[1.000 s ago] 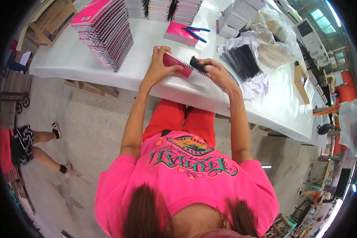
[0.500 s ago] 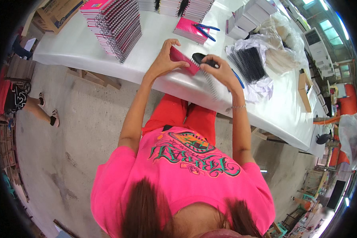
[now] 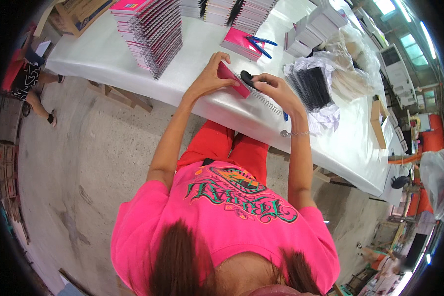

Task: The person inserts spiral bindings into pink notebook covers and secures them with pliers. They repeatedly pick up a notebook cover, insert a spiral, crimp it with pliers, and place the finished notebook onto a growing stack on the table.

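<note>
My left hand [image 3: 208, 79] is closed round a small pink notebook [image 3: 233, 81] and keeps it tilted on edge near the table's front. A silver spiral coil [image 3: 267, 102] runs along the notebook's right edge, and its free end sticks out past it toward the lower right. My right hand [image 3: 277, 91] pinches a black rounded piece [image 3: 246, 79] against the notebook's edge by the coil. Most of that piece is hidden by the fingers. A bit of something blue [image 3: 285, 116] shows below my right wrist. Blue-handled pliers [image 3: 259, 45] lie on another pink notebook [image 3: 241, 42] just beyond.
A tall stack of spiral-bound notebooks [image 3: 153, 42] stands left, with more stacks [image 3: 254, 15] at the back. Black coils [image 3: 311, 89] lie on white paper at right, beside plastic wrapping [image 3: 352, 74] and white blocks [image 3: 320, 24]. Another person [image 3: 32, 79] is at far left.
My right hand has turned slightly, and less of the black piece shows. The coil's free end has swung to the right. The person at far left has shifted.
</note>
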Demonstrator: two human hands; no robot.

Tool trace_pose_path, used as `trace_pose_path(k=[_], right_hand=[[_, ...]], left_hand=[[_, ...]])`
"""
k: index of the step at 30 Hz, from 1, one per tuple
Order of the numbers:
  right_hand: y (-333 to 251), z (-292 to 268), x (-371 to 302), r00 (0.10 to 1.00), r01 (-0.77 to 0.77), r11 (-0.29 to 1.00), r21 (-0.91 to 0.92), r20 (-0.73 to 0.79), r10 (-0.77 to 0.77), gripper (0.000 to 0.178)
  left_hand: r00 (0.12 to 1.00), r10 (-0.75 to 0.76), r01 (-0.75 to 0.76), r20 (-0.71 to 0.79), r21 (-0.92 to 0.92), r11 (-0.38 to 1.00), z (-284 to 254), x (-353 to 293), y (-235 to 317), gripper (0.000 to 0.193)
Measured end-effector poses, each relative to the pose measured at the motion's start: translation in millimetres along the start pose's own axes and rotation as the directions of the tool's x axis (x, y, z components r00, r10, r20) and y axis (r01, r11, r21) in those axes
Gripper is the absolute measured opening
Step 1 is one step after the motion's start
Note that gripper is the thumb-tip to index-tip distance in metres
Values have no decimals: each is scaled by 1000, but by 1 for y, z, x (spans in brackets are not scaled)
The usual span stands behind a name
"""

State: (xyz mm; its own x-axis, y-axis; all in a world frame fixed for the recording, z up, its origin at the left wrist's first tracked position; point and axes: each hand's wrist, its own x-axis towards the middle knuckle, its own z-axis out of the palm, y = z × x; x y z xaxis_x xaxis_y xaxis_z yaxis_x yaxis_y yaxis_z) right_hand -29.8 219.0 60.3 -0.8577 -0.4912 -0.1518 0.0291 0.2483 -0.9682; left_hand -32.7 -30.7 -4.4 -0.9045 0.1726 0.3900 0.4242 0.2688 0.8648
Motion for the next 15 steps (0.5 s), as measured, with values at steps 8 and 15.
trace_pose_path(k=[8, 15], right_hand=[[-17, 6, -1, 998, 65, 997, 49, -25, -63, 34], [-7, 8, 20, 989, 83, 963, -255, -101, -112, 41]], left_hand=[[998, -47, 49, 30, -55, 997, -2, 3, 0, 97], [991, -108, 118, 83, -126, 985, -4, 5, 3, 104]])
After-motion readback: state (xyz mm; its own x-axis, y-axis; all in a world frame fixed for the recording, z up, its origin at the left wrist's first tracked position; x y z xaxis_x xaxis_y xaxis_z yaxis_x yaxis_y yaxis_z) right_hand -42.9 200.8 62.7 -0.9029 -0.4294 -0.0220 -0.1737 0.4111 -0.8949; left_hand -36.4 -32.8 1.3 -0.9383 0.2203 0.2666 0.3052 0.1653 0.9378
